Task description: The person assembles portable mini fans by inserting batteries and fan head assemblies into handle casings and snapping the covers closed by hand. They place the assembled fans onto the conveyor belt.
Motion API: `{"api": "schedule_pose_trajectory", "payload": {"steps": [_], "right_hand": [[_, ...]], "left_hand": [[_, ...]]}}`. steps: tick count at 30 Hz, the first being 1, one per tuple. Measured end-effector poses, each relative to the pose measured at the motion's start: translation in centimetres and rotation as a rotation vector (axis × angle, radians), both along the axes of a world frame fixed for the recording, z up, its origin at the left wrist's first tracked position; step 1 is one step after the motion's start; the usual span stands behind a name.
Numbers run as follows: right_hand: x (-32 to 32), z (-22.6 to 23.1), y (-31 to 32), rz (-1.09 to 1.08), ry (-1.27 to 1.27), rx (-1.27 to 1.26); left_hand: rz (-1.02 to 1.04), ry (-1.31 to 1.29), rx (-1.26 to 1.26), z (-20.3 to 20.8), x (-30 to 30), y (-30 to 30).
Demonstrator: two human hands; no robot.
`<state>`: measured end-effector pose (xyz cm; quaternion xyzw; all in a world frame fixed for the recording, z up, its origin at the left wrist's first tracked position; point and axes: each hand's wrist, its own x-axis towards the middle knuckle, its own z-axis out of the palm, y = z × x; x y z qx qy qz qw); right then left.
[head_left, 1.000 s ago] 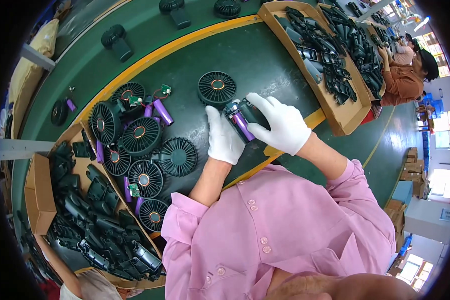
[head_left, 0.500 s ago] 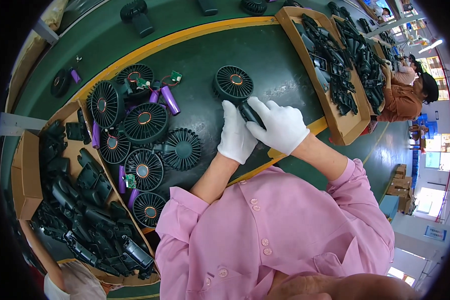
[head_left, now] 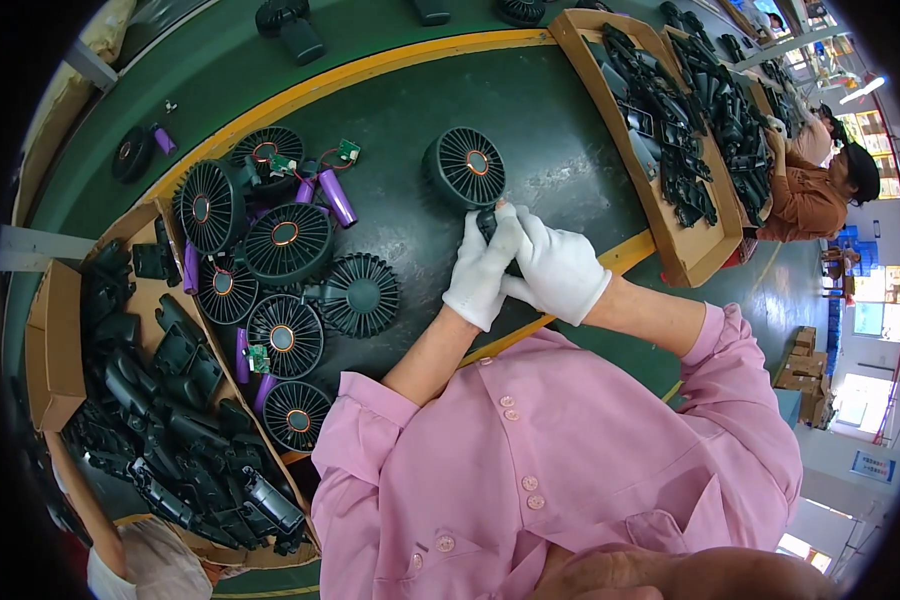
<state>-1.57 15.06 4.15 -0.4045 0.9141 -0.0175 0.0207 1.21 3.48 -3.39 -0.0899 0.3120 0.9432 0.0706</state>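
Both my hands wear white gloves and grip one handheld fan [head_left: 465, 168] with a dark green round head and an orange ring at its hub. My left hand [head_left: 482, 268] is closed round the fan's handle from the left. My right hand [head_left: 560, 268] is closed on the same handle from the right, its fingertips near the neck. Most of the handle is hidden under the gloves. The fan's head points away from me, raised a little over the dark green table [head_left: 410, 90].
Left of my hands lie several fan heads [head_left: 288, 245] with purple battery cells [head_left: 337, 198] and small green circuit boards [head_left: 346, 151]. A cardboard box [head_left: 55, 345] of dark plastic shells stands at the left, another tray [head_left: 695, 265] at the right. A co-worker [head_left: 810, 195] sits beyond the right tray.
My left hand has wrapped its fingers over the handle, and my right hand has drawn in against it. The fan's head has turned slightly.
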Motion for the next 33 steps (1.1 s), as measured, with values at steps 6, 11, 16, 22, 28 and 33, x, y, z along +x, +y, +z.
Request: {"api": "schedule_pose_trajectory", "payload": {"steps": [6, 11, 16, 22, 28, 33], "right_hand": [[0.0, -0.2, 0.9, 0.118, 0.033, -0.219], [-0.8, 1.0, 1.6, -0.093, -0.491, -0.692], [-2.1, 2.6, 1.0, -0.243, -0.654, -0.426], [-1.5, 1.6, -0.6, -0.165, -0.589, -0.288], [-1.3, 2.2, -0.3, -0.155, -0.498, -0.265], [-0.6, 2.8, -0.6, -0.151, -0.385, -0.203]], "left_hand": [[0.089, 0.047, 0.095, 0.6, 0.1, -0.9], [0.041, 0.097, 0.301, 0.7, 0.1, -2.5], [0.041, 0.235, 0.218, -0.1, -0.2, -3.0], [0.012, 0.232, 0.156, 0.2, 0.2, -3.0], [-0.036, 0.246, 0.203, 0.8, 0.5, -3.1], [-0.039, 0.299, 0.182, 0.9, 0.6, -3.3]]}}
